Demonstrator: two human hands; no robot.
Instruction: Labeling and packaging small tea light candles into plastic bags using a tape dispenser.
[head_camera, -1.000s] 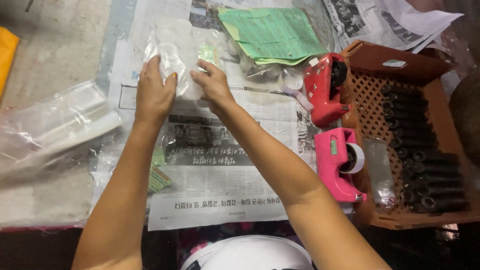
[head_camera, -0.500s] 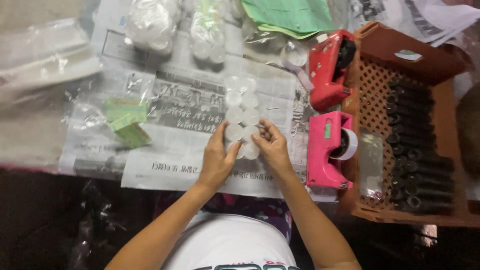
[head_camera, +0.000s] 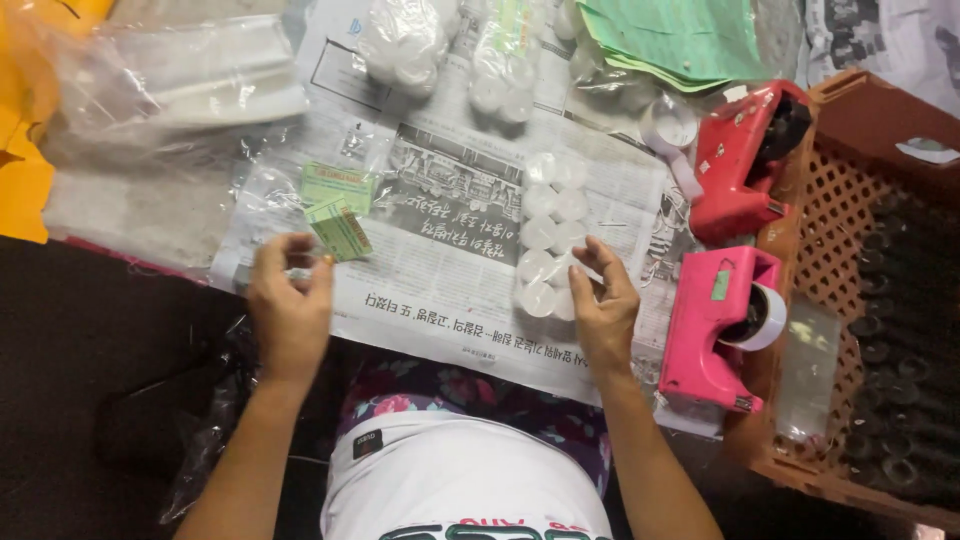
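Note:
A clear bag of several white round tealight candles (head_camera: 550, 235) lies on the newspaper (head_camera: 440, 300). My right hand (head_camera: 603, 300) rests at the bag's lower right end, fingers pinching its plastic edge. My left hand (head_camera: 290, 300) is off to the left, fingertips at a small green paper label (head_camera: 340, 230) lying in clear plastic. A second green label (head_camera: 337, 185) sits just above it.
Two more bags of white candles (head_camera: 405, 45) (head_camera: 505, 70) lie at the top. A pink tape dispenser (head_camera: 715, 325) and a red one (head_camera: 745, 160) stand right of the newspaper. A brown crate (head_camera: 800, 240) holds dark tubes. Green papers (head_camera: 685, 35) and clear bags (head_camera: 180, 85) lie behind.
Both hands brought a candle bag from the far pile down onto the newspaper. The left hand has since moved away left to the green labels; the right stays at the bag.

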